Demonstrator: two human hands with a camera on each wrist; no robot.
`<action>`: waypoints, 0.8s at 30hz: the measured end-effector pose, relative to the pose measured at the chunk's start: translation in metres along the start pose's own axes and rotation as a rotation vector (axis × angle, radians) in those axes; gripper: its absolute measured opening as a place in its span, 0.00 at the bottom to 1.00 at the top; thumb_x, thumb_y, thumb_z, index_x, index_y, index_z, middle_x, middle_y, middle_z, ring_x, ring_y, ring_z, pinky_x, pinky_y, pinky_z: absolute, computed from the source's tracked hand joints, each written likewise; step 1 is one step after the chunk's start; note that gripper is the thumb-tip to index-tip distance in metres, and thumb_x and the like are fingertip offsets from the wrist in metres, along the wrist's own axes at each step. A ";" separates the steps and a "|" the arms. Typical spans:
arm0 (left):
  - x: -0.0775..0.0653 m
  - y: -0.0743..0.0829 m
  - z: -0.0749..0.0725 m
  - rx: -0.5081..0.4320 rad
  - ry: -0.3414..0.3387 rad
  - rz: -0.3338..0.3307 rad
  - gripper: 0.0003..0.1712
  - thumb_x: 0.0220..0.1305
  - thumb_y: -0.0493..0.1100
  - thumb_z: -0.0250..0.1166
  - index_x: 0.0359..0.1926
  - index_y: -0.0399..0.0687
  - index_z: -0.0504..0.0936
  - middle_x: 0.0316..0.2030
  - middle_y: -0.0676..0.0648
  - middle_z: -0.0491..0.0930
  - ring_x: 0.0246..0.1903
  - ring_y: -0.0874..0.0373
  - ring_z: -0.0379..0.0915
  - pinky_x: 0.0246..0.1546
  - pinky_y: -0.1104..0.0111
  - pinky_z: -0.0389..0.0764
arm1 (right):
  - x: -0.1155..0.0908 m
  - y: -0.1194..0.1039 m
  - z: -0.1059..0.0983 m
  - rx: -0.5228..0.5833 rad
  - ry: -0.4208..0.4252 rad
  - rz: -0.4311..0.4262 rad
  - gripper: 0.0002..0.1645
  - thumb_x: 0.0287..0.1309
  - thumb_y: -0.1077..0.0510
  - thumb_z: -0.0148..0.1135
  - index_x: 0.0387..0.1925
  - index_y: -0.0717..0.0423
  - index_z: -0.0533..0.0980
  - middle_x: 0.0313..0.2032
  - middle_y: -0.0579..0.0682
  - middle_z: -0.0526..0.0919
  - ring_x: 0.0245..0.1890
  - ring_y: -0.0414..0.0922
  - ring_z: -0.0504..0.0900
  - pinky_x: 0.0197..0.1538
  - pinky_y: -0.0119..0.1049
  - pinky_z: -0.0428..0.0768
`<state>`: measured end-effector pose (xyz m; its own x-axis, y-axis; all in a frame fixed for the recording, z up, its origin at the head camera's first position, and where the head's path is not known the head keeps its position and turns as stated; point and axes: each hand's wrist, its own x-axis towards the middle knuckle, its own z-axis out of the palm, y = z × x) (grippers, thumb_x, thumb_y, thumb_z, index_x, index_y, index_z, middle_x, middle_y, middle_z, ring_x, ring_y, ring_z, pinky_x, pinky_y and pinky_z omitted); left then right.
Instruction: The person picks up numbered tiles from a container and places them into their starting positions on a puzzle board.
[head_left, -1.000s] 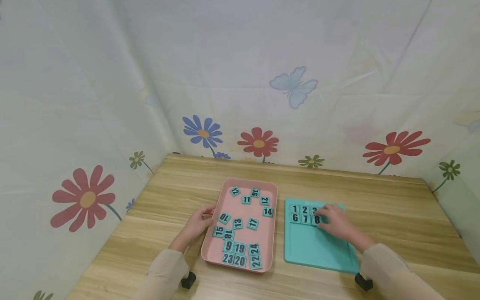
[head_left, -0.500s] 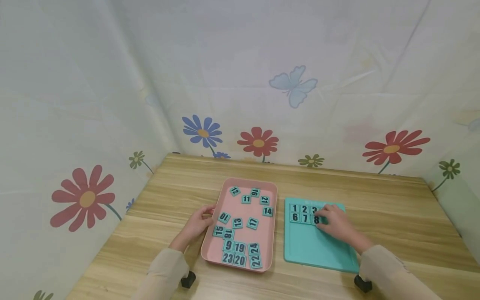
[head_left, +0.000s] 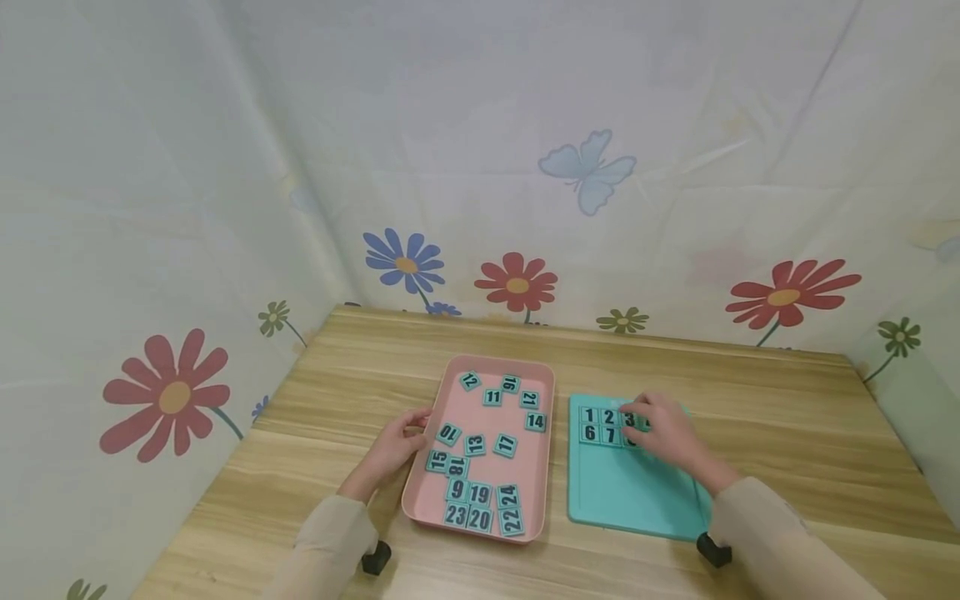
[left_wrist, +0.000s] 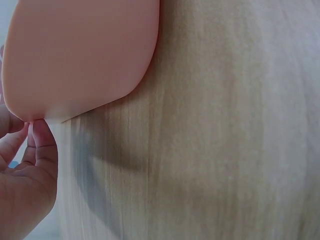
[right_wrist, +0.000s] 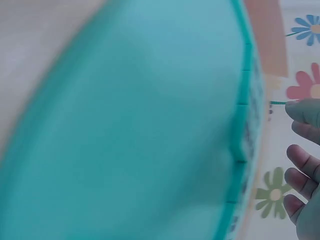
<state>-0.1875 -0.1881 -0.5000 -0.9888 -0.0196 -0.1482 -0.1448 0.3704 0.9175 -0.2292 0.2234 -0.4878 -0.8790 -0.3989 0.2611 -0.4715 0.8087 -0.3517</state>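
In the head view, my left hand pinches the left rim of a pink tray, where number tiles lie scattered, among them the 9 tile and the 10 tile. The left wrist view shows thumb and fingers meeting at the tray's edge. To the right lies a teal board with two rows of number tiles at its top, including the 1 tile and the 7 tile. Over that row's right end hovers my right hand, fingers loosely bent and holding nothing, partly covering the tiles there.
Both the tray and the board lie on a wood-grain table. Behind the table hangs a pale curtain printed with flowers and a butterfly. A strip of table separates tray and board.
My right hand has let go of the 8 tile in the lower row and shifted up and slightly left over the tiles. The left hand stays on the tray.
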 end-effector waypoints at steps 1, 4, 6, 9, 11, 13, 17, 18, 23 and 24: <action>0.000 0.001 0.000 0.000 0.000 0.000 0.27 0.53 0.27 0.52 0.57 0.39 0.67 0.47 0.40 0.69 0.45 0.49 0.72 0.44 0.62 0.77 | 0.003 -0.002 -0.002 0.010 0.012 -0.004 0.17 0.45 0.54 0.64 0.40 0.55 0.79 0.34 0.51 0.76 0.35 0.46 0.69 0.35 0.38 0.68; 0.000 0.001 0.000 0.002 0.002 -0.004 0.27 0.53 0.27 0.52 0.57 0.39 0.67 0.47 0.40 0.69 0.45 0.49 0.72 0.44 0.62 0.77 | 0.010 -0.007 -0.008 0.040 0.042 -0.012 0.16 0.46 0.55 0.63 0.39 0.56 0.79 0.35 0.52 0.77 0.37 0.48 0.71 0.37 0.43 0.70; 0.000 0.002 0.000 0.003 0.002 -0.007 0.27 0.53 0.27 0.52 0.57 0.39 0.67 0.47 0.40 0.69 0.45 0.50 0.72 0.44 0.63 0.77 | 0.014 -0.010 -0.011 0.055 0.056 -0.012 0.16 0.47 0.56 0.63 0.40 0.57 0.78 0.36 0.53 0.77 0.38 0.50 0.71 0.38 0.46 0.71; -0.001 0.003 0.000 -0.004 0.000 -0.007 0.28 0.53 0.27 0.52 0.57 0.39 0.67 0.47 0.40 0.69 0.45 0.50 0.72 0.45 0.62 0.77 | 0.019 -0.016 -0.014 0.063 0.068 -0.015 0.16 0.47 0.55 0.63 0.41 0.56 0.78 0.37 0.54 0.77 0.40 0.51 0.72 0.40 0.48 0.72; -0.001 0.003 0.000 -0.008 -0.001 -0.008 0.28 0.53 0.27 0.52 0.57 0.39 0.67 0.46 0.40 0.69 0.45 0.50 0.72 0.45 0.62 0.77 | 0.023 -0.021 -0.016 0.066 0.076 -0.028 0.17 0.47 0.56 0.63 0.41 0.56 0.78 0.37 0.54 0.77 0.41 0.51 0.72 0.41 0.49 0.73; -0.001 0.003 0.000 -0.009 0.000 -0.004 0.28 0.53 0.27 0.52 0.57 0.39 0.67 0.46 0.40 0.69 0.44 0.50 0.72 0.45 0.62 0.77 | 0.026 -0.026 -0.016 0.066 0.083 -0.047 0.16 0.47 0.56 0.63 0.41 0.56 0.78 0.38 0.54 0.77 0.41 0.52 0.72 0.42 0.49 0.73; -0.001 0.002 0.000 -0.007 0.001 0.002 0.27 0.52 0.27 0.52 0.57 0.39 0.67 0.46 0.40 0.70 0.44 0.50 0.72 0.45 0.62 0.77 | 0.031 -0.035 -0.015 0.084 0.074 -0.079 0.16 0.47 0.57 0.63 0.41 0.57 0.78 0.37 0.54 0.76 0.41 0.52 0.71 0.42 0.49 0.72; -0.001 0.002 0.000 -0.005 0.000 0.005 0.27 0.52 0.27 0.52 0.57 0.39 0.67 0.46 0.39 0.70 0.44 0.50 0.72 0.45 0.62 0.77 | 0.032 -0.037 -0.014 0.083 0.069 -0.084 0.16 0.47 0.57 0.63 0.41 0.57 0.78 0.37 0.53 0.76 0.41 0.51 0.71 0.42 0.49 0.72; -0.001 0.002 -0.001 -0.009 -0.003 0.006 0.27 0.52 0.27 0.52 0.57 0.39 0.67 0.46 0.39 0.70 0.45 0.49 0.72 0.45 0.61 0.76 | 0.037 -0.048 -0.008 0.096 0.055 -0.107 0.17 0.47 0.56 0.63 0.41 0.56 0.78 0.38 0.52 0.76 0.41 0.50 0.71 0.42 0.47 0.72; 0.000 0.001 -0.001 -0.010 -0.005 0.008 0.27 0.52 0.27 0.52 0.57 0.38 0.67 0.46 0.39 0.69 0.45 0.50 0.72 0.45 0.62 0.77 | 0.038 -0.050 -0.007 0.099 0.055 -0.108 0.17 0.47 0.56 0.63 0.41 0.56 0.78 0.38 0.52 0.76 0.41 0.50 0.71 0.42 0.47 0.72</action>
<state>-0.1874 -0.1881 -0.4983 -0.9898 -0.0118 -0.1423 -0.1369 0.3616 0.9222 -0.2385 0.1710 -0.4539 -0.8191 -0.4544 0.3501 -0.5698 0.7150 -0.4052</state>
